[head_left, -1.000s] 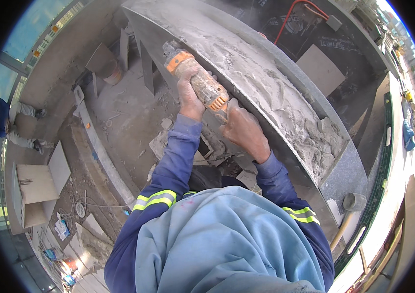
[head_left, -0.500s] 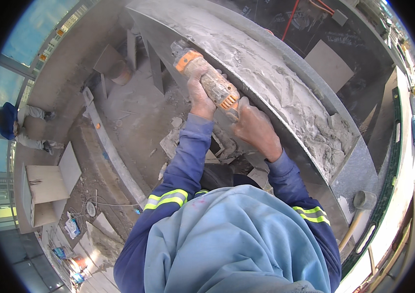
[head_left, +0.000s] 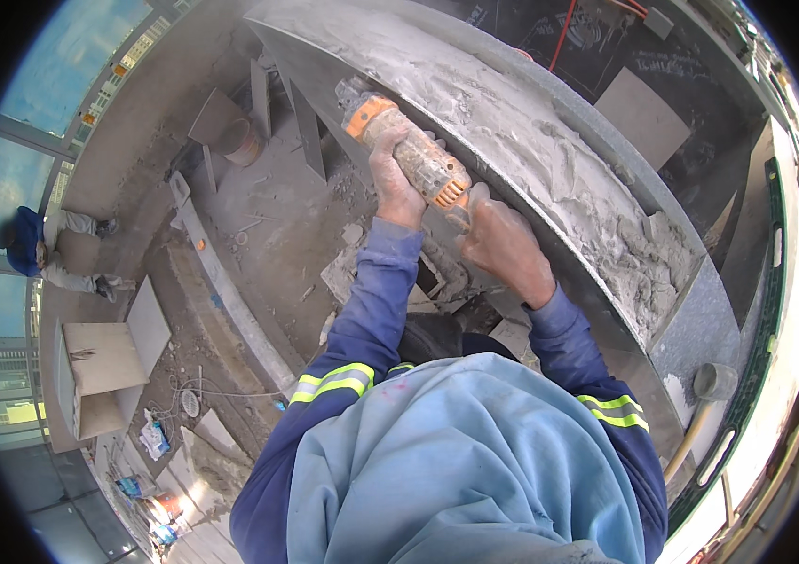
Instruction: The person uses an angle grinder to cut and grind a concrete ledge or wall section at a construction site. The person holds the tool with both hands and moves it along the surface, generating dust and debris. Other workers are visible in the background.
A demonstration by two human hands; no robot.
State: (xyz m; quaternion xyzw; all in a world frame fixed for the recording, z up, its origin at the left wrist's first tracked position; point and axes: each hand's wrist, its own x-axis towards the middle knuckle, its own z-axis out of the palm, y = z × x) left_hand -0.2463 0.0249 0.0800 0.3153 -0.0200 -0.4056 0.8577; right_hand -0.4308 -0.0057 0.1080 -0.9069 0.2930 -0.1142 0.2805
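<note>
A dusty orange-and-grey angle grinder [head_left: 423, 167] lies slantwise in my two hands, its head end at the edge of a long curved stone slab [head_left: 648, 324]. My left hand [head_left: 394, 183] wraps round the middle of its body. Behind it, my right hand [head_left: 506, 246] grips the rear end, fingers closed. The disc cannot be made out at the head. Grey mortar [head_left: 550, 160], rough and lumpy, covers the top between the slab's edges.
A mallet [head_left: 714, 383] and a long green spirit level [head_left: 764, 320] lie at the right. A bucket [head_left: 241, 143], a long pale strip [head_left: 225, 282] and a box of boards [head_left: 103, 357] stand or lie left. Another person [head_left: 32, 242] is at far left.
The whole view has shifted slightly, so most things sit a little further right. Both hands keep their hold on the grinder, which stays at the slab's edge.
</note>
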